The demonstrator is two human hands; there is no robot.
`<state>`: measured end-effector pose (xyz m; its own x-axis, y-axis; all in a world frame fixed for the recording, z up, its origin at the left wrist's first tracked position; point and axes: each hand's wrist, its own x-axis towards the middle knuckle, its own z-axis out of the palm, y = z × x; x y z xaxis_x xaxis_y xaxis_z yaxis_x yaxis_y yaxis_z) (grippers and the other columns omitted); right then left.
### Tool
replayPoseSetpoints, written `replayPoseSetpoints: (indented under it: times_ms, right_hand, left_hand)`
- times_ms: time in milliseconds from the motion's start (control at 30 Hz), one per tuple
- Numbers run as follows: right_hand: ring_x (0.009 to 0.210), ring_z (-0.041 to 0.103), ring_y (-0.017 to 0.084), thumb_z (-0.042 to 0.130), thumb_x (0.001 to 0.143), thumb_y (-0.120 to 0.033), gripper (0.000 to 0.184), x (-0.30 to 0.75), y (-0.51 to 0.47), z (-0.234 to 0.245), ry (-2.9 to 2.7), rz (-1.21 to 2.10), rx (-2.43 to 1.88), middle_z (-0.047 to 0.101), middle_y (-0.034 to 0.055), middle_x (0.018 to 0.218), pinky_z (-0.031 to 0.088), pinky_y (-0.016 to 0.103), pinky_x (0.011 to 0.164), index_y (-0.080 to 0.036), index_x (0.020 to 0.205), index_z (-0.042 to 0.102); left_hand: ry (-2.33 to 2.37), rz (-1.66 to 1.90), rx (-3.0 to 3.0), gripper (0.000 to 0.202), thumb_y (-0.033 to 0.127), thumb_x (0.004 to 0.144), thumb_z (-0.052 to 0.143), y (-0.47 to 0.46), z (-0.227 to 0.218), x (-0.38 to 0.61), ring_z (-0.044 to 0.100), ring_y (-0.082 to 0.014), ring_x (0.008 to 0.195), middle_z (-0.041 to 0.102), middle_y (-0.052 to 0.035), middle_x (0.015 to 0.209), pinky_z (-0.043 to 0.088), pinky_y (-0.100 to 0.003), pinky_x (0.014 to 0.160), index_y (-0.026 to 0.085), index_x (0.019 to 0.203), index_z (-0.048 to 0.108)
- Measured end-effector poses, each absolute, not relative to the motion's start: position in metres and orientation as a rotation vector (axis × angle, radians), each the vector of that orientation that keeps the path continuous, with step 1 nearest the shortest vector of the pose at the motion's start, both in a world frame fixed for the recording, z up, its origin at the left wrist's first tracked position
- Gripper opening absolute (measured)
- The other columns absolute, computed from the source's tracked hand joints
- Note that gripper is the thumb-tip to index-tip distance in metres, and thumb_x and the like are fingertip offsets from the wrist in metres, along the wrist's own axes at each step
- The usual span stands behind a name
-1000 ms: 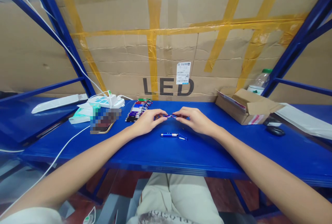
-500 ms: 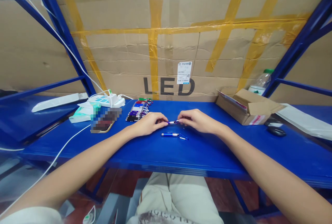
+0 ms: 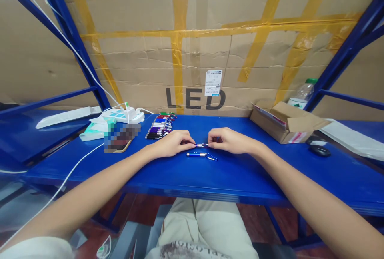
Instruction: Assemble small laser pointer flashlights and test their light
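a small pen light (image 3: 201,146) lies between the two hands near the middle of the desk (image 3: 186,177), a little nearer the back edge than the front edge. the left hand (image 3: 174,144) pinches its left end between thumb and fingers; the right hand (image 3: 228,141) pinches at its right end, fingers curled. the step in hand looks like placing or straightening this light behind the blue pen light (image 3: 196,155), which lies just in front of it, on the front-edge side. the next move seems to call for a light, even hold at both ends, so the body stays straight. its long axis runs left to right, roughly along the front edge; the clip end seems to point right, though fingers cover both tips. the blue one lies much the same way, its carabiner (image 3: 212,157) toward the desk's right edge.
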<state>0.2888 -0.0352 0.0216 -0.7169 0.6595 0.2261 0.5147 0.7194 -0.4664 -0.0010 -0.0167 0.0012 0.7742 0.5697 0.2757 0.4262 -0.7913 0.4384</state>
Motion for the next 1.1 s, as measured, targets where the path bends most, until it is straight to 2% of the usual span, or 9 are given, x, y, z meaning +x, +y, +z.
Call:
replayPoseSetpoints:
  times_ms: [100,300,567,700,767,1100]
  right_hand:
    - [0.083,0.067,0.021,0.065,0.097,-0.031,0.016,0.290,-0.035,0.021,-2.566,0.548,-0.912,0.076,0.0044,0.092,0.048,0.031,0.075,-0.022,0.086,0.073]
    - [0.083,0.065,0.021,0.062,0.101,-0.037,0.023,0.290,-0.035,0.021,-2.606,0.522,-0.961,0.073,0.0043,0.090,0.046,0.032,0.075,-0.022,0.087,0.073]
    - [0.079,0.061,0.019,0.060,0.103,-0.039,0.029,0.287,-0.038,0.024,-2.664,0.480,-1.029,0.071,0.0042,0.087,0.041,0.030,0.072,-0.020,0.083,0.069]
    - [0.078,0.060,0.019,0.060,0.104,-0.038,0.030,0.286,-0.039,0.025,-2.681,0.424,-1.075,0.070,0.0039,0.086,0.039,0.031,0.073,-0.021,0.080,0.066]
    - [0.078,0.060,0.020,0.060,0.104,-0.038,0.030,0.286,-0.039,0.025,-2.686,0.402,-1.093,0.070,0.0040,0.085,0.039,0.031,0.073,-0.021,0.080,0.065]
    - [0.078,0.060,0.019,0.060,0.105,-0.039,0.032,0.285,-0.040,0.024,-2.704,0.347,-1.121,0.069,0.0034,0.084,0.039,0.031,0.073,-0.021,0.078,0.063]
  left_hand:
    - [0.759,0.588,2.591,0.029,0.043,0.106,0.065,-0.020,0.003,0.001,0.069,-0.0200,0.089,0.073,-0.0064,0.101,0.050,-0.031,0.084,0.021,0.114,0.081]
    - [0.736,0.591,2.586,0.025,0.041,0.105,0.066,-0.022,0.004,0.001,0.068,-0.0200,0.091,0.074,-0.0060,0.102,0.050,-0.031,0.084,0.020,0.108,0.079]
    - [0.765,0.566,2.596,0.033,0.048,0.108,0.061,-0.030,0.009,0.004,0.068,-0.0207,0.094,0.073,-0.0064,0.104,0.049,-0.032,0.087,0.020,0.112,0.078]
    - [0.789,0.513,2.609,0.048,0.061,0.094,0.077,-0.037,0.013,0.006,0.067,-0.0241,0.102,0.071,-0.0067,0.111,0.050,-0.034,0.090,0.022,0.121,0.076]
    - [0.790,0.486,2.626,0.053,0.062,0.089,0.083,-0.038,0.013,0.006,0.065,-0.0257,0.106,0.070,-0.0067,0.112,0.049,-0.035,0.092,0.023,0.123,0.075]
    - [0.763,0.502,2.672,0.029,0.048,0.102,0.069,-0.032,0.010,0.003,0.063,-0.0246,0.105,0.069,-0.0060,0.109,0.048,-0.037,0.095,0.021,0.112,0.073]
